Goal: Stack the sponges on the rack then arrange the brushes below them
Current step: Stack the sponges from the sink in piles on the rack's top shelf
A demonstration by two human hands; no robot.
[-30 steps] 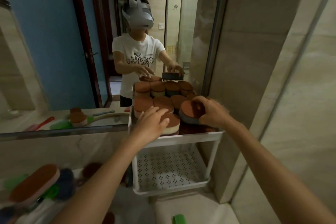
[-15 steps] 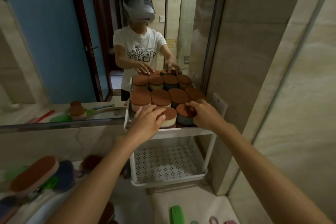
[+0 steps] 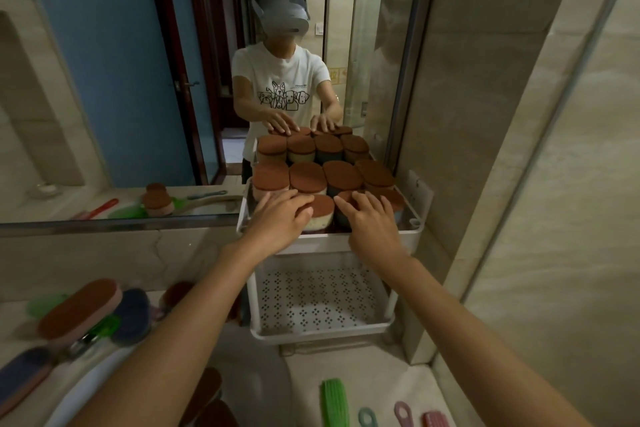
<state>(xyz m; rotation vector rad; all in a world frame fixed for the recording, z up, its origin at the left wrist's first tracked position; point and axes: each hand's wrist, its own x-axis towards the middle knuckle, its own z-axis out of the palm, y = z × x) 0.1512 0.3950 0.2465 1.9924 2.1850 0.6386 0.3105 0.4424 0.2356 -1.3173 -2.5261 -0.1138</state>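
Note:
A white two-tier rack [image 3: 313, 243] stands against the mirror. Its top shelf holds several brown-topped sponges [image 3: 306, 177] standing side by side in rows. My left hand [image 3: 282, 217] lies flat, fingers spread, on the front-left sponges. My right hand [image 3: 370, 222] lies flat on the front-right sponges [image 3: 393, 206]. Neither hand grips anything. The perforated lower shelf [image 3: 318, 298] is bare. A green brush [image 3: 334, 402] and other brush handles [image 3: 401, 421] lie on the counter near the bottom edge.
More sponges [image 3: 79, 312] and a green brush [image 3: 100, 331] lie in a pile at the lower left by a white basin rim [image 3: 86, 388]. The mirror [image 3: 138, 80] behind the rack reflects a person. A marble wall [image 3: 519, 149] closes the right side.
My right hand set its sponge down into the front-right row and let go. Both hands now press flat on the front sponges.

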